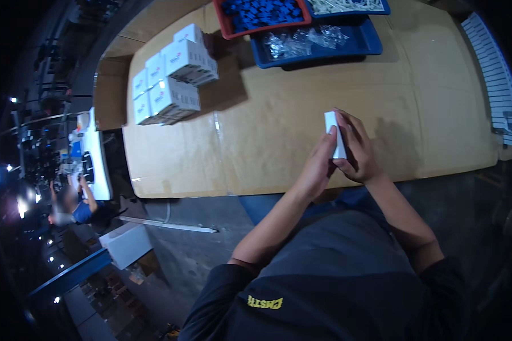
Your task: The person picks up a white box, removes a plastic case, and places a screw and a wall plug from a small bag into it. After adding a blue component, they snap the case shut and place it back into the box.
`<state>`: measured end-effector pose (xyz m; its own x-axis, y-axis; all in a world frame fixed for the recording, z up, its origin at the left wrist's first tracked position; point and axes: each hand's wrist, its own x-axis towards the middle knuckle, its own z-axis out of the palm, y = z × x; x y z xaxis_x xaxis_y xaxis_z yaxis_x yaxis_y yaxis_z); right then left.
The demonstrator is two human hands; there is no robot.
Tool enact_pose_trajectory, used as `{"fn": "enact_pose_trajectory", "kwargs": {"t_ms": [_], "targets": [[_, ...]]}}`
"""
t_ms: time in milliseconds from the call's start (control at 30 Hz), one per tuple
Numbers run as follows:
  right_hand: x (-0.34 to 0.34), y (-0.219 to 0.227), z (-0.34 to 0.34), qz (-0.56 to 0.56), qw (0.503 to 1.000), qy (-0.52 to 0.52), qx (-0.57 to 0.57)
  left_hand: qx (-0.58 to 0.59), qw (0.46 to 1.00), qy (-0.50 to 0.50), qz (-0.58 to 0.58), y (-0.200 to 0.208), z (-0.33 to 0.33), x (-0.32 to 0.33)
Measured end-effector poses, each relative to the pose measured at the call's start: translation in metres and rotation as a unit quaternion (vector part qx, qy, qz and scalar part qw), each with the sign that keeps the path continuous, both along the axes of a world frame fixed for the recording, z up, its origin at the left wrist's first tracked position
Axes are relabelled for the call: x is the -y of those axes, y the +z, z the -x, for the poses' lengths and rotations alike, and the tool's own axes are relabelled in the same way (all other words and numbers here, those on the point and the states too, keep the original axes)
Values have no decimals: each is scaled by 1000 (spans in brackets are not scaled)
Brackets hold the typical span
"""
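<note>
Over the near part of the cardboard-covered table, both my hands hold one small white box (331, 120) between them. Its narrow side faces up. My left hand (318, 162) grips it from the left, with the thumb along its edge. From the right, my right hand (358, 150) closes round the other side, fingers curled over the far end and thumb near the close end. Most of the box's broad faces are hidden by my palms.
Stacked white boxes (179, 59) stand at the table's left. At the back are a red tray (227, 29) of blue parts, a blue tray (355, 48) with clear plastic bags and another of pale parts. A row of flat white boxes (489, 74) lines the right edge. A person (88, 207) works far left.
</note>
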<state>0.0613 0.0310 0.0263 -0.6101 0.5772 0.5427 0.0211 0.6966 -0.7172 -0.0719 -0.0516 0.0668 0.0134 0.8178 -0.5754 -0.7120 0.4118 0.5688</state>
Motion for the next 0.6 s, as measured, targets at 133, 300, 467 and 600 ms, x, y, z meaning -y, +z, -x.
{"fn": "enact_pose_trajectory", "kwargs": {"t_ms": [133,300,467,600], "targets": [[2,-4,16,-17,1000,-8,-15,-19,999,24,-41,2,0,-2],[1,-3,21,-45,998,-31,-8,-46,996,60,-53,10,-7,-9],[-7,8,27,-62,997,-37,-19,-106,988,87,-78,12,-8,-14],[-8,16,36,-54,998,-29,-33,-113,986,98,-72,26,-3,-16]]}}
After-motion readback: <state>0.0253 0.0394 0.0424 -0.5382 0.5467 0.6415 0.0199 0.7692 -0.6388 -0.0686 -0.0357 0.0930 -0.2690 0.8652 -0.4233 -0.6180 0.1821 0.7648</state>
